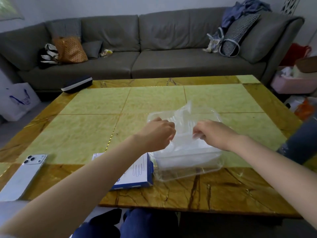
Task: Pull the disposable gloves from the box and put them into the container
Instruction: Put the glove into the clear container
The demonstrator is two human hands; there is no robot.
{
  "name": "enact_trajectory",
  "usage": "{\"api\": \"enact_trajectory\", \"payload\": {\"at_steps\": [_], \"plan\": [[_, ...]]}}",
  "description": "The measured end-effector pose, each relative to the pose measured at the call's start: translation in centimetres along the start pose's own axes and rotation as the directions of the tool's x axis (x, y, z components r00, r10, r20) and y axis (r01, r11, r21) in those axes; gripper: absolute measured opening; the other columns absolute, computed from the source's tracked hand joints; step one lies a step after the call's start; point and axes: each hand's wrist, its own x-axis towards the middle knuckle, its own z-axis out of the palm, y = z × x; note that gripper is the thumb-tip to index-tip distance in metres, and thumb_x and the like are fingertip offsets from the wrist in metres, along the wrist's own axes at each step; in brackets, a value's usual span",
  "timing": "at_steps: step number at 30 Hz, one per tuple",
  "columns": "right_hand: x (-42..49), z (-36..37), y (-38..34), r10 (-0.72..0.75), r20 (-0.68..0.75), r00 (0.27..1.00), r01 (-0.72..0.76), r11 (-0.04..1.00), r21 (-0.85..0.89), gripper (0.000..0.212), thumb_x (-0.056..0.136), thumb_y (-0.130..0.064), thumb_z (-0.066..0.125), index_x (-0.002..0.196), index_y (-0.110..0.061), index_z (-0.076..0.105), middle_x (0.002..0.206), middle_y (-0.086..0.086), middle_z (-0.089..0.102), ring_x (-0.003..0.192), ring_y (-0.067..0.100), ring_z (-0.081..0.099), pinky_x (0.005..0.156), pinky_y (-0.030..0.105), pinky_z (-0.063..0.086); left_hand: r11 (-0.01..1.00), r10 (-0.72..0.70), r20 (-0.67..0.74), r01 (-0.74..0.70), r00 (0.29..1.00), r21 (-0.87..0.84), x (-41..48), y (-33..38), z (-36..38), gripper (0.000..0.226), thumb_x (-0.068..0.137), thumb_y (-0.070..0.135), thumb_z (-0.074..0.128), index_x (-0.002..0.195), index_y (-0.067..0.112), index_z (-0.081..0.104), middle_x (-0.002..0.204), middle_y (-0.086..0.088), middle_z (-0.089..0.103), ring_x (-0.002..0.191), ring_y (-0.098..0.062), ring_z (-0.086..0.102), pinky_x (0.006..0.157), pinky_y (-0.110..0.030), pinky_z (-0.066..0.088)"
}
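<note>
Gloves (184, 115) of thin clear plastic, how many cannot be told, are bunched up between both hands directly above the clear plastic container (188, 174), one crumpled corner standing up towards the far side. The left hand (157, 133) pinches the film's left edge with its fingers (171, 127) curled in; the right hand (212, 132) does the same on the right edge, fingers (197, 133) clenched on the plastic. The hands are near each other, with the film stretched between them. The lower part of the film hangs down into the container, where more pale plastic seems to lie. The container rests on the counter (96, 107), a green and brown marbled slab. Just beside it on the left, touching or almost touching its corner, lies the blue and white glove box (139, 172), flat, with a glove outline printed on top; the left forearm crosses over it. Well apart, at the counter's near left edge, a silver smartphone (24, 174) lies camera side up. A dark glasses case (77, 84) sits on the far left corner. Beyond the counter stands a grey sofa (171, 62) holding an orange bag (70, 49), a black and white bag (48, 54), a houndstooth cushion (238, 35) and blue clothes (245, 9).
</note>
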Motion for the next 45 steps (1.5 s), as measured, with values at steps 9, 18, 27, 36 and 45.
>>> {"api": "enact_trajectory", "payload": {"at_steps": [9,18,27,36,45], "plan": [[3.5,1.6,0.5,0.135,0.447,0.884,-0.097,0.990,-0.106,0.041,0.087,0.003,0.050,0.124,-0.012,0.058,0.127,0.005,0.058,0.114,0.022,0.055,0.091,0.027,0.044,0.982,-0.084,0.407,0.008,0.909,0.186,3.6,0.3,3.0,0.026,0.088,-0.002,0.044,0.072,0.017,0.048,0.066,0.006,0.041,0.068,-0.017,0.046,0.093,-0.030,0.036],[4.1,-1.7,0.2,-0.025,0.627,0.779,-0.148,0.963,0.223,0.041,0.089,-0.026,0.063,0.129,-0.027,0.052,0.122,-0.011,0.058,0.114,0.007,0.054,0.098,0.022,0.040,0.970,-0.042,0.676,0.192,0.735,-0.148,4.3,0.0,2.6,0.035,0.097,0.032,0.047,0.126,0.015,0.058,0.126,0.000,0.059,0.111,-0.019,0.056,0.097,-0.032,0.044],[5.8,4.0,0.0,0.046,0.482,0.875,-0.060,0.998,0.014,0.068,0.086,-0.004,0.063,0.144,-0.020,0.031,0.145,0.003,0.036,0.127,0.022,0.043,0.102,0.031,0.036,0.979,-0.175,0.640,0.199,0.748,0.035,5.5,0.1,5.1,0.035,0.098,0.023,0.043,0.131,0.011,0.049,0.140,-0.011,0.038,0.110,-0.025,0.052,0.090,-0.033,0.042],[5.8,4.3,1.5,0.157,0.538,0.828,-0.050,0.977,-0.208,0.074,0.087,-0.006,0.059,0.150,-0.020,0.020,0.152,0.007,0.022,0.134,0.026,0.038,0.103,0.030,0.035,0.988,-0.138,0.706,0.144,0.695,0.052,5.0,0.7,5.5,0.025,0.098,0.005,0.032,0.104,0.001,0.055,0.079,-0.005,0.042,0.085,-0.024,0.045,0.079,-0.030,0.038],[3.9,0.4,-1.4,0.125,0.232,0.965,-0.096,0.986,-0.134,0.039,0.096,-0.028,0.052,0.134,-0.022,0.045,0.129,-0.003,0.056,0.118,0.020,0.052,0.091,0.032,0.041,0.968,-0.222,0.337,0.167,0.915,0.186,3.2,-0.1,0.8,0.029,0.099,0.023,0.039,0.121,0.014,0.055,0.123,-0.004,0.056,0.123,-0.024,0.046,0.114,-0.049,0.012]]}}
